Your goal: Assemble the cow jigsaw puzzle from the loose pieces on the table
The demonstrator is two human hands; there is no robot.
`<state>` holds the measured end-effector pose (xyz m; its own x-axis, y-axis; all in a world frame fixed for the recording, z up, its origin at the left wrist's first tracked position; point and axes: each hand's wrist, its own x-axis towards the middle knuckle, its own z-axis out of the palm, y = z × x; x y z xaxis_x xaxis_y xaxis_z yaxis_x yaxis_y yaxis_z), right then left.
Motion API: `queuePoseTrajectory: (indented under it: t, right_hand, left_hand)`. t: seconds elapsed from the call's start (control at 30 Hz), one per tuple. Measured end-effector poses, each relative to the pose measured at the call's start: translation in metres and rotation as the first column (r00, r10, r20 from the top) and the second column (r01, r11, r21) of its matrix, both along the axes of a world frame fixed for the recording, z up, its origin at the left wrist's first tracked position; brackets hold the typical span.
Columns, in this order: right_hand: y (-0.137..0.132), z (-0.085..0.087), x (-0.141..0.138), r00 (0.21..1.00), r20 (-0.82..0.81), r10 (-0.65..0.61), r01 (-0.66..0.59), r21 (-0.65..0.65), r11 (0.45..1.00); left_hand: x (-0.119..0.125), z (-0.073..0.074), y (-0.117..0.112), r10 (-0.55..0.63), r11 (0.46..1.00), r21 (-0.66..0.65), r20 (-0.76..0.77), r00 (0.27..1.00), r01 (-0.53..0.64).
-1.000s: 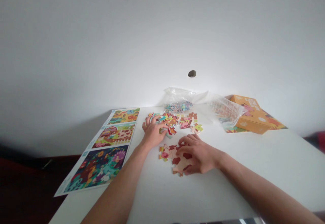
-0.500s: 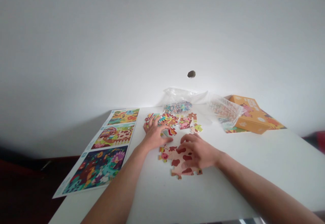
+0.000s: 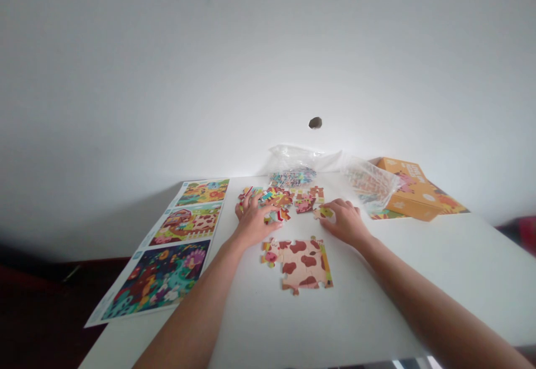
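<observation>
My left hand [image 3: 253,221] is spread over a pile of loose jigsaw puzzle pieces [image 3: 278,197], its fingertips among them and its thumb held apart. To the right, my right hand [image 3: 347,219] has thumb and fingers around a yellow-green puzzle piece [image 3: 322,212], which lies flat on the table. A joined section of puzzle [image 3: 304,263] lies nearer me, between my forearms. It shows a pink cow with brown patches, with a green and yellow strip on its right side. Just left of my right hand is a pink and brown piece [image 3: 305,202].
A sheet with three printed pictures [image 3: 188,246] lies at the left of the white table [image 3: 255,324]. Clear plastic bags of pieces [image 3: 293,176] rest against the wall. An orange box [image 3: 412,190] lies at the back right, on another printed sheet [image 3: 454,200].
My right hand has moved from the joined cow section up and right to the yellow-green piece. The cow section is uncovered now. My left hand has hardly moved.
</observation>
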<state>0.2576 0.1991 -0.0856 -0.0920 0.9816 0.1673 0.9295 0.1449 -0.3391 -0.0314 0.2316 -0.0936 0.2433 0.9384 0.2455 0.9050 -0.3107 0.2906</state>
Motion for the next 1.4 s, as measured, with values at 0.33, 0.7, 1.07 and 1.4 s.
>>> queuePoseTrajectory:
  t: [0.33,0.7,1.07,1.4]
  right_hand:
    - [-0.003,0.0,-0.01,0.995,-0.088,0.056,-0.05,0.063,0.997]
    - [0.003,-0.004,-0.009,0.997,-0.05,-0.064,0.063,-0.003,0.998]
    - [0.003,-0.004,-0.009,0.995,-0.042,-0.086,0.086,-0.009,0.996]
    - [0.001,-0.004,-0.01,0.995,-0.04,-0.091,0.091,-0.002,0.996]
  left_hand:
    - [0.001,0.003,-0.001,-0.111,0.992,0.063,0.026,0.993,0.109]
    - [0.0,-0.002,0.002,-0.041,0.998,0.054,0.015,0.999,0.04]
    - [0.001,-0.003,0.003,0.002,0.996,0.093,0.033,0.999,-0.005]
    - [0.002,-0.001,0.002,0.038,0.991,0.127,0.072,0.997,-0.047]
